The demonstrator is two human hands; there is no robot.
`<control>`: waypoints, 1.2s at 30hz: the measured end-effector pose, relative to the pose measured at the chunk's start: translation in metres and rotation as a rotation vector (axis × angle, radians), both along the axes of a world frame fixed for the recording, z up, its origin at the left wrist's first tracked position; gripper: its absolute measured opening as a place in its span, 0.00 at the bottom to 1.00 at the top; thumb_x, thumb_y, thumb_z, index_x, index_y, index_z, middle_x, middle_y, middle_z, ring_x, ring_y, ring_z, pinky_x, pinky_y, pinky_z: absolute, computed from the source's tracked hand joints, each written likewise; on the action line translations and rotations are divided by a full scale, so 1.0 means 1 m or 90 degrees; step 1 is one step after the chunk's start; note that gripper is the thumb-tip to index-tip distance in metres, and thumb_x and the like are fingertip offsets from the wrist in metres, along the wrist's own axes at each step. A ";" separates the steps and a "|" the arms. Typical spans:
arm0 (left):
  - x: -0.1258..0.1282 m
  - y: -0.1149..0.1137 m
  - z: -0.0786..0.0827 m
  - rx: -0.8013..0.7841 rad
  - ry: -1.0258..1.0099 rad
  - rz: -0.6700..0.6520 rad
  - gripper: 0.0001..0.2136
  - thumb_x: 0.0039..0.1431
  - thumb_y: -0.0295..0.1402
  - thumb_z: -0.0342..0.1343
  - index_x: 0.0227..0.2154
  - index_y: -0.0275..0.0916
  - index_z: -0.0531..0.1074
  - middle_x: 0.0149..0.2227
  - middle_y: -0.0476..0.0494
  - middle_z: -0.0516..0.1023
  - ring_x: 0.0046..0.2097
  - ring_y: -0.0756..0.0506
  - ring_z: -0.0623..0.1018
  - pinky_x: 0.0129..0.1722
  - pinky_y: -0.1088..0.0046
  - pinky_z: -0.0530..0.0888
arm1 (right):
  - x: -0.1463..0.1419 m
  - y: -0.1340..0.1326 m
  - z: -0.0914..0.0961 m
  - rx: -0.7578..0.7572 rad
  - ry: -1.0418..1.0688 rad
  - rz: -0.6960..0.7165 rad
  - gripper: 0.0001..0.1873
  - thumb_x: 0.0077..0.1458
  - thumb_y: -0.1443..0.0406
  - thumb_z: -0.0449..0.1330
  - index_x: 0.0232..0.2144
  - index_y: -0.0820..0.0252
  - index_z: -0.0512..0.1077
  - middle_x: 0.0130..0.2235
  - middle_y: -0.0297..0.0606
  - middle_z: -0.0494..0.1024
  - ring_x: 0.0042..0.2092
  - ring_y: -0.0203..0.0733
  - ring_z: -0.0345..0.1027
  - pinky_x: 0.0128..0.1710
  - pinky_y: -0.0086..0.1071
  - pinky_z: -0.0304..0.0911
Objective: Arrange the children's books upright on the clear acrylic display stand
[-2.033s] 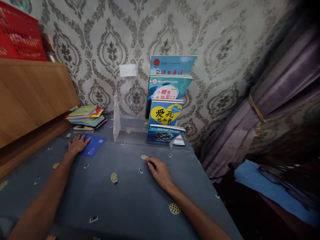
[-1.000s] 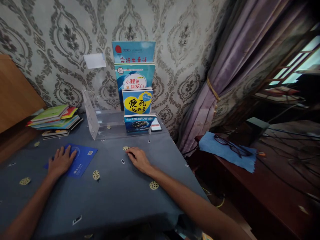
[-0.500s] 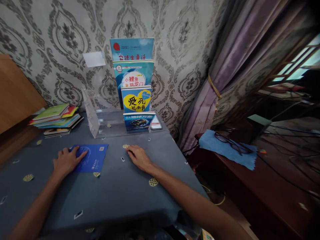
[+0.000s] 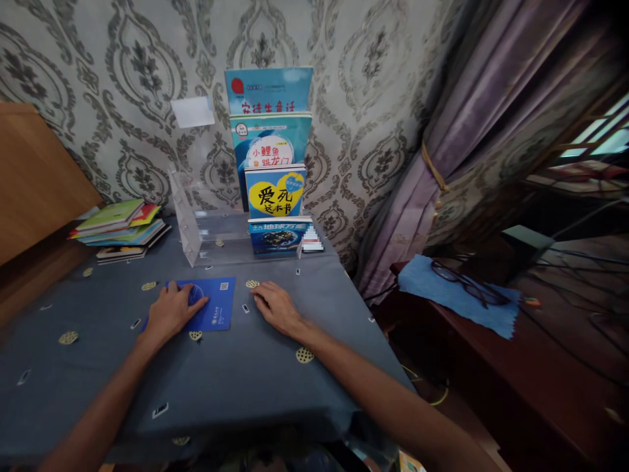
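Observation:
My left hand (image 4: 171, 309) lies palm down on a blue booklet (image 4: 223, 305), its thumb apart from the other fingers. The hand covers much of the booklet's left part; a small QR code and white print show at its right side. To the right, my right hand (image 4: 276, 307) rests on the tablecloth with its fingers curled in, and I see nothing in it. Beyond both hands stands a clear tiered book rack (image 4: 189, 239). Its right column holds several upright books, among them a blue one with a globe (image 4: 280, 241) and a yellow-and-blue one (image 4: 275, 200).
A stack of thin books (image 4: 120, 226) sits at the back left beside a wooden panel (image 4: 44, 177). A white card (image 4: 192, 112) tops the rack's left column. At the right, a dark red desk (image 4: 442, 367) carries a blue cloth (image 4: 432, 285) with glasses (image 4: 469, 285) and tangled cables.
The blue booklet has slid to the right along the table under my left hand, which moved right with it. My right hand stays in place. The view has shifted slightly.

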State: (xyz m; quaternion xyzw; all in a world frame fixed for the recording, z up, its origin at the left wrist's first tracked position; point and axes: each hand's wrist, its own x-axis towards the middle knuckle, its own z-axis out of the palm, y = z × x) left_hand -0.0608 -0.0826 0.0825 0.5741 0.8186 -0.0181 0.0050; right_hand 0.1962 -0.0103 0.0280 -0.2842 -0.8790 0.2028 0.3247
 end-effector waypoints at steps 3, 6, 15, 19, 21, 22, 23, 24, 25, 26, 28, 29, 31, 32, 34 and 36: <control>0.005 0.003 0.002 -0.007 -0.004 -0.012 0.32 0.59 0.57 0.45 0.55 0.40 0.73 0.52 0.29 0.72 0.54 0.29 0.72 0.47 0.53 0.73 | 0.002 -0.002 0.003 0.019 -0.008 0.009 0.10 0.63 0.70 0.54 0.44 0.60 0.74 0.44 0.43 0.79 0.47 0.44 0.71 0.52 0.39 0.65; -0.009 0.000 -0.001 0.016 0.015 0.019 0.32 0.59 0.58 0.45 0.56 0.41 0.72 0.52 0.28 0.71 0.56 0.26 0.70 0.48 0.46 0.72 | 0.004 -0.003 0.005 0.028 -0.024 0.006 0.10 0.63 0.68 0.55 0.44 0.59 0.74 0.43 0.42 0.79 0.47 0.43 0.70 0.51 0.38 0.65; -0.051 -0.011 -0.008 0.013 0.021 0.045 0.32 0.59 0.57 0.44 0.53 0.36 0.72 0.48 0.30 0.72 0.51 0.30 0.75 0.49 0.53 0.73 | 0.006 -0.005 0.009 0.071 -0.063 0.052 0.08 0.64 0.65 0.56 0.43 0.59 0.73 0.43 0.43 0.77 0.47 0.46 0.68 0.50 0.39 0.63; -0.043 -0.005 -0.005 -0.003 0.025 0.041 0.33 0.58 0.58 0.47 0.52 0.33 0.74 0.47 0.27 0.74 0.52 0.30 0.75 0.52 0.55 0.72 | 0.006 -0.008 0.012 0.076 -0.064 0.060 0.10 0.64 0.65 0.56 0.45 0.60 0.73 0.44 0.43 0.77 0.47 0.46 0.68 0.49 0.39 0.63; -0.037 -0.002 -0.005 -0.001 0.025 0.029 0.33 0.57 0.58 0.48 0.52 0.34 0.74 0.46 0.28 0.75 0.52 0.30 0.75 0.52 0.56 0.71 | 0.006 -0.009 0.013 0.080 -0.055 0.061 0.10 0.64 0.65 0.55 0.46 0.60 0.73 0.45 0.44 0.77 0.48 0.46 0.68 0.49 0.40 0.63; -0.034 -0.001 -0.005 0.000 0.025 0.022 0.33 0.57 0.58 0.48 0.51 0.35 0.75 0.45 0.29 0.76 0.52 0.30 0.75 0.51 0.57 0.72 | 0.007 -0.009 0.014 0.084 -0.052 0.061 0.10 0.65 0.65 0.55 0.46 0.60 0.73 0.46 0.44 0.77 0.48 0.46 0.68 0.50 0.40 0.63; -0.030 0.000 -0.005 0.001 0.023 0.015 0.32 0.57 0.58 0.47 0.51 0.36 0.75 0.45 0.30 0.76 0.52 0.30 0.75 0.50 0.57 0.72 | 0.007 -0.009 0.014 0.089 -0.050 0.062 0.11 0.65 0.65 0.54 0.46 0.60 0.73 0.46 0.44 0.78 0.49 0.46 0.68 0.50 0.41 0.62; -0.026 0.001 -0.005 0.001 0.019 0.009 0.31 0.58 0.57 0.47 0.51 0.37 0.75 0.45 0.30 0.76 0.51 0.31 0.75 0.49 0.58 0.72 | 0.007 -0.009 0.014 0.094 -0.049 0.063 0.11 0.65 0.64 0.54 0.46 0.59 0.73 0.47 0.44 0.78 0.49 0.47 0.68 0.50 0.41 0.62; -0.021 0.001 -0.005 0.001 0.015 -0.002 0.31 0.58 0.57 0.47 0.51 0.37 0.75 0.45 0.31 0.76 0.51 0.31 0.75 0.48 0.59 0.72 | 0.007 -0.009 0.014 0.099 -0.050 0.064 0.11 0.65 0.64 0.54 0.46 0.59 0.73 0.47 0.44 0.78 0.50 0.47 0.68 0.50 0.41 0.62; -0.015 0.002 -0.005 0.002 0.010 -0.014 0.31 0.58 0.58 0.48 0.50 0.38 0.75 0.45 0.31 0.76 0.51 0.31 0.75 0.47 0.59 0.72 | 0.008 -0.009 0.014 0.106 -0.051 0.066 0.11 0.65 0.64 0.54 0.47 0.59 0.73 0.47 0.44 0.78 0.50 0.47 0.68 0.50 0.41 0.62; -0.002 0.004 -0.006 0.002 -0.001 -0.033 0.30 0.58 0.57 0.49 0.51 0.37 0.75 0.46 0.31 0.75 0.50 0.32 0.75 0.46 0.59 0.72 | 0.008 -0.010 0.015 0.123 -0.057 0.076 0.11 0.65 0.64 0.55 0.47 0.59 0.73 0.48 0.44 0.78 0.50 0.47 0.68 0.50 0.41 0.62; 0.004 0.005 -0.006 0.004 -0.006 -0.044 0.30 0.58 0.57 0.50 0.51 0.37 0.74 0.47 0.31 0.75 0.50 0.32 0.75 0.46 0.60 0.72 | 0.008 -0.011 0.016 0.135 -0.060 0.084 0.11 0.65 0.64 0.55 0.47 0.60 0.73 0.49 0.45 0.78 0.50 0.47 0.68 0.50 0.42 0.62; 0.017 0.007 -0.007 0.008 -0.008 -0.067 0.29 0.59 0.56 0.50 0.50 0.37 0.74 0.48 0.31 0.75 0.51 0.32 0.74 0.46 0.61 0.72 | 0.007 -0.013 0.017 0.160 -0.068 0.101 0.11 0.65 0.65 0.55 0.46 0.60 0.73 0.50 0.46 0.77 0.51 0.47 0.67 0.51 0.42 0.62; 0.024 0.008 -0.007 0.012 -0.008 -0.077 0.28 0.60 0.55 0.50 0.50 0.37 0.74 0.48 0.32 0.75 0.50 0.33 0.74 0.46 0.61 0.71 | 0.007 -0.014 0.018 0.171 -0.072 0.107 0.11 0.65 0.65 0.54 0.46 0.61 0.73 0.50 0.46 0.77 0.51 0.48 0.67 0.51 0.43 0.62; 0.035 0.010 -0.008 0.021 -0.011 -0.102 0.26 0.61 0.53 0.50 0.50 0.37 0.74 0.47 0.33 0.74 0.50 0.34 0.74 0.46 0.62 0.71 | 0.006 -0.016 0.019 0.187 -0.083 0.112 0.11 0.65 0.65 0.54 0.46 0.61 0.73 0.51 0.47 0.77 0.51 0.48 0.67 0.52 0.43 0.63; 0.046 0.013 -0.009 0.026 -0.018 -0.124 0.25 0.61 0.52 0.51 0.50 0.37 0.73 0.48 0.33 0.73 0.51 0.34 0.73 0.46 0.62 0.71 | 0.005 -0.017 0.019 0.193 -0.099 0.108 0.11 0.66 0.65 0.54 0.47 0.62 0.73 0.51 0.48 0.76 0.52 0.48 0.67 0.52 0.43 0.63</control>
